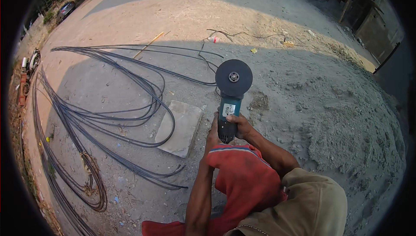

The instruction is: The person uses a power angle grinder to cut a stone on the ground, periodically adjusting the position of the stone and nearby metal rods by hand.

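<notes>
An angle grinder (pixel 228 111) with a blue-green body and a dark rear handle points away from me, held up above the ground. Its round black disc (pixel 234 89) faces up, with the metal nut at its centre showing. My left hand (pixel 213 133) grips the body along its left side, and most of its fingers are hidden beneath. From the right, my right hand (pixel 241 125) closes on the body, its thumb lying over the top beside a white label. Red cloth (pixel 247 171) covers my lap just behind the tool.
A pale stone slab (pixel 182 125) lies on the dusty ground left of the grinder. Long bundles of bent steel rods (pixel 125 115) spread across the left, one looping over the slab. A mound of grey sand (pixel 346 127) rises at right. A dark cord (pixel 203 54) runs ahead.
</notes>
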{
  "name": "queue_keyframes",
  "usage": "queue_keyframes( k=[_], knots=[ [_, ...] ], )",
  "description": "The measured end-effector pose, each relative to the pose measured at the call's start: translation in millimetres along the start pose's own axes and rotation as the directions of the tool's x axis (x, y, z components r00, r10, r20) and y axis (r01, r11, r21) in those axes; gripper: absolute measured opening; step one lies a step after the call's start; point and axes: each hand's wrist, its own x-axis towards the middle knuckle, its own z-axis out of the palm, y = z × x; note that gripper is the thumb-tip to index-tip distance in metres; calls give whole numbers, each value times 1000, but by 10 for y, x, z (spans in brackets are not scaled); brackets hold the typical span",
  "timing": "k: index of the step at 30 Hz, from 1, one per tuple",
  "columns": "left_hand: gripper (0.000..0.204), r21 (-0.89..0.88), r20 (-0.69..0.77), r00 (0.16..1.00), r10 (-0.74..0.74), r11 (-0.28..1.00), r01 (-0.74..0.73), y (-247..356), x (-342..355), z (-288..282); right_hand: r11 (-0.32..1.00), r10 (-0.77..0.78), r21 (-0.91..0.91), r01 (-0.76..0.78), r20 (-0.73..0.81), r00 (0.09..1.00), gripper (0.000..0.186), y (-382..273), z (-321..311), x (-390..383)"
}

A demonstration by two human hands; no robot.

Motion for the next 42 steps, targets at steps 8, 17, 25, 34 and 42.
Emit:
queue_keyframes(
  k=[8, 17, 25, 34, 42],
  knots=[
    [102, -174, -29, 997, 66, 982, -70, -192, 77, -36, 975, -154, 164, 153, -6, 988, 58, 88, 126, -15],
    [75, -309, -128, 987, -94, 950, 51, -140, -97, -393, 919, -388, -73, 388, 13, 922, 55, -271, 275, 77],
    [79, 43, -242, 941, 238, 971, -235, -111, -29, -192, 872, -490, 105, 479, 136, 861, 63, -475, 439, 151],
    [62, 204, -249, 896, 368, 924, -323, -401, 158, 94, 808, -457, -479, 343, -141, 878, 40, -661, 237, 229],
    [27, -516, -87, 895, -438, 788, 335, -759, -549, 891, 895, -147, -442, -63, -425, 893, 21, 65, -70, 570]
  ],
)
